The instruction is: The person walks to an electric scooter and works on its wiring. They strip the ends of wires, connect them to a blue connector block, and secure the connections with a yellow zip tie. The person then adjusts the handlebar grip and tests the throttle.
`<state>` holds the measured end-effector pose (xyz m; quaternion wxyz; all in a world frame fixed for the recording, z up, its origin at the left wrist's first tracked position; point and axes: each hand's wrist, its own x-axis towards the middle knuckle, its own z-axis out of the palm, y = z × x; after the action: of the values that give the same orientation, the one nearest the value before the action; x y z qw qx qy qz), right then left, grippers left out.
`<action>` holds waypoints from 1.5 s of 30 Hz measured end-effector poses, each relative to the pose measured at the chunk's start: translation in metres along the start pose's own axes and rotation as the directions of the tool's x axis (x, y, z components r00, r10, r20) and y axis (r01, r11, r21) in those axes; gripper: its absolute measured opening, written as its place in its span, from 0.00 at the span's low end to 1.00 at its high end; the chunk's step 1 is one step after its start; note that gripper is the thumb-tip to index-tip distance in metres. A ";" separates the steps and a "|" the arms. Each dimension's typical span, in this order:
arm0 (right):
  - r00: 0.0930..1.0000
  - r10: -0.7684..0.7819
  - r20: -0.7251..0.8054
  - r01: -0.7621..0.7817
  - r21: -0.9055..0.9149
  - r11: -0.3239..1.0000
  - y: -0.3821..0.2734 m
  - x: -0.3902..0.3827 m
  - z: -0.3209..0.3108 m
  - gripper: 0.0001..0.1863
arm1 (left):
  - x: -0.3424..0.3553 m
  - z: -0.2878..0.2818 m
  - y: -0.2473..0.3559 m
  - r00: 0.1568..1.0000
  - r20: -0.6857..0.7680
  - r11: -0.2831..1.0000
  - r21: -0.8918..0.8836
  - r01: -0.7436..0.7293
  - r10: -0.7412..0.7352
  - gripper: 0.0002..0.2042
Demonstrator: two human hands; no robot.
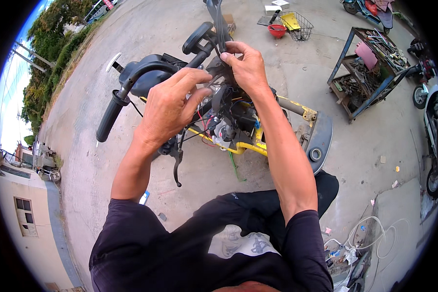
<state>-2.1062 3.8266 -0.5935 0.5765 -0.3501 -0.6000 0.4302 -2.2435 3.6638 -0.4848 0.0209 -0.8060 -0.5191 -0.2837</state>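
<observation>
Head view: the right hand [246, 68] pinches a black cable bundle [218, 24]; the left hand [173, 104] is curled beside the scooter handlebar [146, 82], its hold hidden; tugging hard might snap the thin wires [205, 129].

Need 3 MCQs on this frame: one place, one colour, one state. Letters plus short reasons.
1. Where is the red bowl?
A. beside the wire basket
B. on the blue rack
C. on the handlebar

2. What colour is the scooter frame tube?
A. green
B. yellow
C. white

3. What is the right hand doing?
A. resting flat on the ground
B. hanging free
C. pinching a black strap

Answers: 1 A, it sits on the ground next to the basket. 2 B, the tube is yellow. 3 C, its fingers close on the strap; the left hand is by the wiring.
</observation>
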 end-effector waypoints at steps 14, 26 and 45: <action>0.992 0.108 -0.063 -0.106 0.037 0.994 0.015 -0.100 -0.015 0.12 | -0.133 0.030 -0.046 0.858 -0.036 0.694 -0.607 0.388 -0.512 0.18; 0.955 0.280 0.095 -0.280 -0.011 0.960 0.008 -0.161 -0.015 0.13 | -0.026 0.072 -0.099 0.857 0.199 0.047 -0.967 0.250 -0.476 0.24; 0.921 0.389 0.035 -0.391 0.066 0.918 0.041 -0.235 -0.041 0.14 | -0.177 0.040 -0.049 0.769 -0.557 0.949 -0.184 0.255 -0.314 0.24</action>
<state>-2.0476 3.6313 -0.7246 0.4849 -0.4371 -0.5088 0.5612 -2.3207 3.5540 -0.6160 0.0954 -0.5929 -0.5893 -0.5404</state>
